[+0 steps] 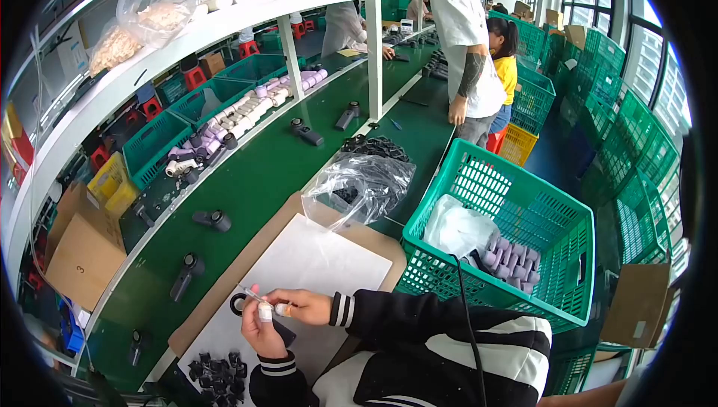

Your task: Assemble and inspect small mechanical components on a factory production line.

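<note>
My left hand (260, 334) grips a small white cylindrical part (265, 312) with a black piece below it. My right hand (303, 307) pinches a thin tool (258, 298) whose tip meets the top of that part, next to a black ring (238, 303). Both hands hover over a white sheet (314, 261) on a brown board (224, 280). A pile of small black parts (218, 377) lies on the sheet just left of my left sleeve.
A green basket (523, 183) at my right holds lilac parts (512, 261) and a white bag. A clear bag of black parts (363, 183) lies ahead. Black handle-shaped pieces (212, 219) ride the green conveyor (262, 168). People stand at the far end (467, 48).
</note>
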A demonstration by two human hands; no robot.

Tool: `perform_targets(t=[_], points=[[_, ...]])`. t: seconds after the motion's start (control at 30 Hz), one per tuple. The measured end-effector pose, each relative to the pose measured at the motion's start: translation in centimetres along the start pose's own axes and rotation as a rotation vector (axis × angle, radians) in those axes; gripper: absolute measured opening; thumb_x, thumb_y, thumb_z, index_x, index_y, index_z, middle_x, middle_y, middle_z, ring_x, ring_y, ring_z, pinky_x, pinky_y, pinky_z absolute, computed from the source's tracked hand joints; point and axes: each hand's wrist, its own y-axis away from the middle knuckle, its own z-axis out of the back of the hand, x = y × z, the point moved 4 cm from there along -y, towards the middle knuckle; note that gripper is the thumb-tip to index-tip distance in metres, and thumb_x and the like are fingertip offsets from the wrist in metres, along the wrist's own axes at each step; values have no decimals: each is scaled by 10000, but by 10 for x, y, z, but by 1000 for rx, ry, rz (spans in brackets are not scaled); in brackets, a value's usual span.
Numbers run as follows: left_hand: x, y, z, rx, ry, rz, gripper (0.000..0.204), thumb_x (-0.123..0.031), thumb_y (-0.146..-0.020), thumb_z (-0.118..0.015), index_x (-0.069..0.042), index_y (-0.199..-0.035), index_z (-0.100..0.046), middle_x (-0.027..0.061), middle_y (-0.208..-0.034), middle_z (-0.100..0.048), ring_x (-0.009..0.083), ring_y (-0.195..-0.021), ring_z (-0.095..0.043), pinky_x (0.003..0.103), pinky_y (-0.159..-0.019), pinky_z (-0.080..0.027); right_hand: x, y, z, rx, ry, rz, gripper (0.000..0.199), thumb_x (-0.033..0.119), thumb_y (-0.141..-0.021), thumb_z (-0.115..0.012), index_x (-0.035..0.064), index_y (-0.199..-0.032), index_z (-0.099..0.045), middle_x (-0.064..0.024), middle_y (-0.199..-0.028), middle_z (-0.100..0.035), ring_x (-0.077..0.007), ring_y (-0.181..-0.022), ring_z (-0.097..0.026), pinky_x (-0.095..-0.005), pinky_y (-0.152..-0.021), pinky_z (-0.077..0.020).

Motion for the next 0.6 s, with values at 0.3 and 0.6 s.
perform_targets(t=[0.3, 0.6], points=[[13, -7, -15, -1, 17, -19, 251, -9, -823, -500, -26, -1058, -585, 137, -1276, -500, 245, -1100, -500, 333, -936, -403, -49, -3, 4, -60, -242, -85, 203, 104, -989, -392, 61, -1142, -518, -30, -819, -528, -118, -716, -475, -243, -675, -427], [24, 0, 3, -65, -302, -83, 292, 16, -807, -492, -43, -1083, -568, 129, -1262, -499, 258, -1150, -471, 341, -987, -363, -69, 20, 123, -746, -229, -145, 186, 125, -953, -388, 128, -1093, -510, -10, -699, -453, -89, -562, -387, -204, -492, -307]])
